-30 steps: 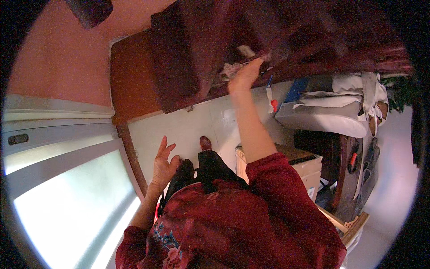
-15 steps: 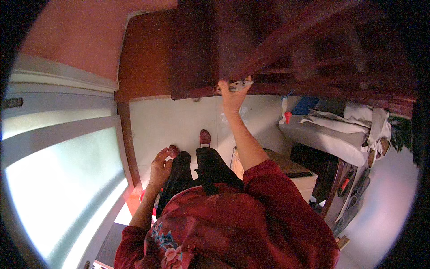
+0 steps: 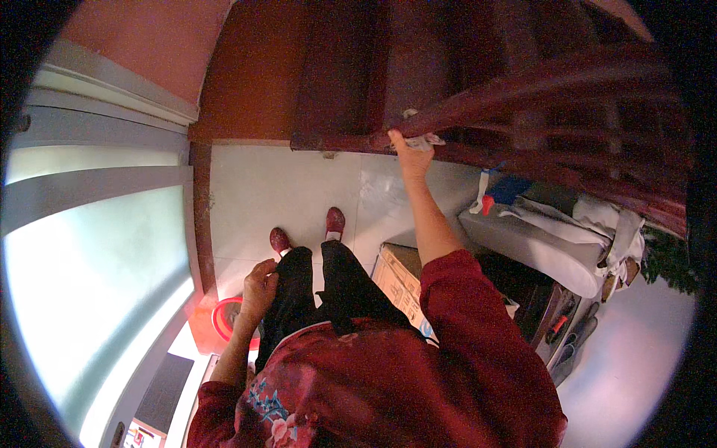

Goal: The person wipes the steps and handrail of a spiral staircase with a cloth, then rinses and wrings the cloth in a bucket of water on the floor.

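- Your right hand (image 3: 409, 149) reaches up and forward to the dark red wooden handrail (image 3: 508, 93) of the staircase, and its grip is closed on a crumpled white cloth (image 3: 423, 139), which it presses against the low end of the rail.
- The cloth sits right at the bottom of the handrail, just above the pale tiled floor (image 3: 284, 194), so the thing you work with is at the foot of the stairs.
- Your left hand (image 3: 260, 287) hangs beside your left leg, with the fingers curled loosely; it holds nothing that I can see.
- You stand on the floor in red shoes (image 3: 335, 221), facing the wooden steps (image 3: 336, 82).
- My judgement on progress: the wiping is at the lowest part of the rail. The pictures do not show which part of the wood is already clean, because the surface looks equally dark and a little blurred everywhere.
- What is left, as far as I can judge: the balusters (image 3: 597, 142) under the rail and the steps themselves are not touched by the cloth now.
- Near your right side there is a cardboard box (image 3: 399, 280) and a white draped object (image 3: 545, 239); a red basin (image 3: 228, 321) lies behind your left hand.
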Motion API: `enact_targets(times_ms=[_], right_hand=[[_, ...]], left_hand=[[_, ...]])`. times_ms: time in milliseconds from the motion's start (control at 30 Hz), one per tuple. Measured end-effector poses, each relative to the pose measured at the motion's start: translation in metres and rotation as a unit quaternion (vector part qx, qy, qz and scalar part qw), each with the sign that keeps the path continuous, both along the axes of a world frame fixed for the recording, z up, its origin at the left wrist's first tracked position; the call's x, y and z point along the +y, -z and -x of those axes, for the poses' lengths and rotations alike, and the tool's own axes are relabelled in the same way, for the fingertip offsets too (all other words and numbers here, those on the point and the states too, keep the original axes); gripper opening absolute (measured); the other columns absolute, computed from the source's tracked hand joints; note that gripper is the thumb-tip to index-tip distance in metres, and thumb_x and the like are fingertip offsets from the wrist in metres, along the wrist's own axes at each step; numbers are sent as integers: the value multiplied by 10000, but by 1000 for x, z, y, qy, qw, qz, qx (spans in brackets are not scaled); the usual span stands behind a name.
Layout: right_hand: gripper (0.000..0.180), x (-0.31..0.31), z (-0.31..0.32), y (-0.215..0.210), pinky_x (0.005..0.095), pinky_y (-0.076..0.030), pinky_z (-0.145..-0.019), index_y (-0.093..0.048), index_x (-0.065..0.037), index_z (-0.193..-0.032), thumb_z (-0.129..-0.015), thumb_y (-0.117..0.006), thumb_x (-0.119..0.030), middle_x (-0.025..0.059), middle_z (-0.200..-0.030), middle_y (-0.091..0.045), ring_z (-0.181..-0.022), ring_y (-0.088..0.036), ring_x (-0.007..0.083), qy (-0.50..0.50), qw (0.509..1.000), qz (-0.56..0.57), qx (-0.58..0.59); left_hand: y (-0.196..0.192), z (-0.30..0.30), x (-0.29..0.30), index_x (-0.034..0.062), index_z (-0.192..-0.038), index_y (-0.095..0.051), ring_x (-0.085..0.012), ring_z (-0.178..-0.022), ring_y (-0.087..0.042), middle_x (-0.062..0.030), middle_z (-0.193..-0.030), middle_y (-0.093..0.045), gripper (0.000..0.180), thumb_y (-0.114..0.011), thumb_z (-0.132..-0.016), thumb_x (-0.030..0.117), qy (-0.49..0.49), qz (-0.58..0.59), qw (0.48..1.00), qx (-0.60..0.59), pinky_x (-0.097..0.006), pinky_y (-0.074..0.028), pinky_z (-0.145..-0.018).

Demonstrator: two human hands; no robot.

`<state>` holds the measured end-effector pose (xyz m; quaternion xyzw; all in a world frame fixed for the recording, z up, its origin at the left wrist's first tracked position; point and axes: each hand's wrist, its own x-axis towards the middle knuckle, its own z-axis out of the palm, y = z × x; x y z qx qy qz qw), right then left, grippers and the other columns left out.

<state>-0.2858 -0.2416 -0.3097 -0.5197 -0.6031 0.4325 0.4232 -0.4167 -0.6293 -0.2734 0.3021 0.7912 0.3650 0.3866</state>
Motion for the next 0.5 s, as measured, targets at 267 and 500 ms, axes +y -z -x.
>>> enact_targets(times_ms=[267,500], right_hand=[[299,-40,-4,-22,257,-451,-651,-547,-42,-954,-717,-695,-148,8,-834,-578,-740,-529,110,82,937,171,294],[386,-143,4,-114,299,-465,-766,-464,-64,-1142,-886,-455,-353,63,-994,-563,-889,-547,166,-129,829,436,326]], left_hand=[[-21,9,46,20,-1062,-552,-311,-934,-576,-200,-1098,-541,323,-555,-740,30,42,-93,995,19,-352,-487,-758],[-105,-19,166,112,-1216,-466,-352,-1181,-374,-177,-1323,-334,537,-630,-706,92,128,-286,946,80,-379,-380,-929]])
